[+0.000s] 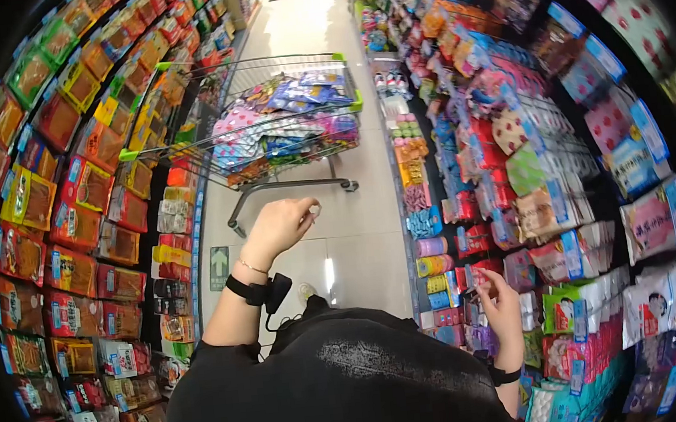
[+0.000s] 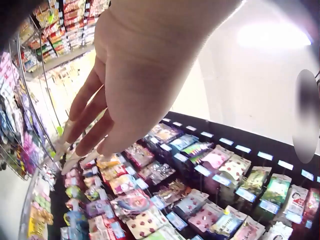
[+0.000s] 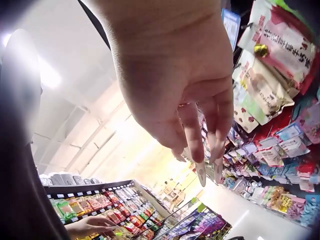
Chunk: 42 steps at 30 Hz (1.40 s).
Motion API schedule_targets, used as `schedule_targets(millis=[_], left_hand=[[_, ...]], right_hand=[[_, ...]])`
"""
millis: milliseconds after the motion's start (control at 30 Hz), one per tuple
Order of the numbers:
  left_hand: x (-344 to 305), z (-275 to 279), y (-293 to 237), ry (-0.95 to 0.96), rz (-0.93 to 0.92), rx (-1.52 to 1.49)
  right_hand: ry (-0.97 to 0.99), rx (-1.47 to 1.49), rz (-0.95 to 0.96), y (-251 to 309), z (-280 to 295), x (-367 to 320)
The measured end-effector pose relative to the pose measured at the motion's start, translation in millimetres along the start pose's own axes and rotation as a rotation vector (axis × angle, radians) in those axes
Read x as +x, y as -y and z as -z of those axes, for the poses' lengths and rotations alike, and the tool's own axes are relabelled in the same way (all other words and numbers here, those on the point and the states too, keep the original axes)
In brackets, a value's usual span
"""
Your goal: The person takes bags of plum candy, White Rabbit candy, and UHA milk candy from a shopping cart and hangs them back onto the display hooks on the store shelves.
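1. We are reaching our right hand [image 1: 501,309] toward the red packets [image 1: 466,276], which are hanging low on the right-hand shelving [image 1: 433,162]. Its fingers [image 3: 192,135] are hanging released and lightly bent, grasping nothing. Their tips are sitting just beside the packets, and we cannot tell whether they are touching.
2. We are holding our left hand [image 1: 279,226] up over the aisle floor [image 1: 356,233], well apart from the shelving on either side. Its fingers are lying loose and released, holding nothing.
3. Ahead of the left hand, a shopping cart [image 1: 277,70] is standing in the aisle, carrying a heap of colourful packs [image 1: 290,127].
4. Orange and red snack bags [image 1: 74,226] are hanging along the left side.
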<state>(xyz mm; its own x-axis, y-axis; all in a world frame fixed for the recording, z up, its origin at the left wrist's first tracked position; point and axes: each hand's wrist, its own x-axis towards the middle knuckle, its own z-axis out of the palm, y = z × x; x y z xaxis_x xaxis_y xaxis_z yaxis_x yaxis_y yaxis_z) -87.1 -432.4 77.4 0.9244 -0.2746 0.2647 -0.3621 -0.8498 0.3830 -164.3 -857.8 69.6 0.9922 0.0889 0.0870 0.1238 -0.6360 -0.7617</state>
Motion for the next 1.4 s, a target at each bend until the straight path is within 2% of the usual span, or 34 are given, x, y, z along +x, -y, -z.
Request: schedule_targets(millis=[200, 367, 433, 600, 667, 700, 833, 967, 1100, 1133, 1200, 1267, 1333, 1400], left_hand=[[-33.8, 39.9, 123.9, -0.047, 0.228, -0.036], [-67.8, 71.7, 211.0, -0.039, 0.408, 0.029], [-73.8, 85.5, 226.6, -0.044, 0.479, 0.040], [-87.8, 100.9, 272.6, -0.081, 0.521, 0.040], [-90.7, 100.3, 290.4, -0.152, 0.505, 0.099], [-90.5, 100.4, 298.5, -0.123, 0.553, 0.083], [-80.6, 97.2, 319.3, -0.183, 0.572, 0.016], [-59.3, 98.2, 342.2, -0.217, 0.547, 0.091], [-24.7, 107.8, 376.6, -0.280, 0.592, 0.175], [-14.3, 108.1, 387.9, -0.277, 0.609, 0.176], [7.4, 109.9, 417.7, -0.313, 0.620, 0.241], [24.6, 100.9, 450.8, -0.262, 0.687, 0.233], [30.3, 74.2, 490.1, -0.192, 0.755, 0.321], [36.5, 53.6, 510.8, -0.065, 0.829, 0.511]], right_hand=[[0.095, -0.023, 0.094, 55.0, -90.7, 89.5], [0.279, 0.006, 0.115, 119.6, -165.1, 159.2], [0.307, -0.012, 0.193, 137.0, -187.6, 181.8], [0.362, -0.009, 0.210, 163.7, -231.9, 228.7], [0.378, 0.007, 0.251, 167.4, -246.0, 249.9], [0.390, 0.007, 0.262, 171.2, -252.6, 261.1], [0.446, 0.041, 0.193, 185.1, -280.2, 311.4], [0.450, 0.055, 0.299, 185.1, -318.8, 381.9], [0.523, 0.152, 0.345, 223.0, -353.7, 475.4], [0.557, 0.112, 0.414, 229.5, -366.5, 506.6], [0.693, 0.217, 0.414, 240.9, -402.6, 566.0], [0.889, 0.272, 0.304, 255.5, -449.7, 616.5], [1.055, 0.128, 0.269, 257.1, -507.3, 653.4], [1.260, -0.190, 0.177, 242.3, -573.8, 678.5]])
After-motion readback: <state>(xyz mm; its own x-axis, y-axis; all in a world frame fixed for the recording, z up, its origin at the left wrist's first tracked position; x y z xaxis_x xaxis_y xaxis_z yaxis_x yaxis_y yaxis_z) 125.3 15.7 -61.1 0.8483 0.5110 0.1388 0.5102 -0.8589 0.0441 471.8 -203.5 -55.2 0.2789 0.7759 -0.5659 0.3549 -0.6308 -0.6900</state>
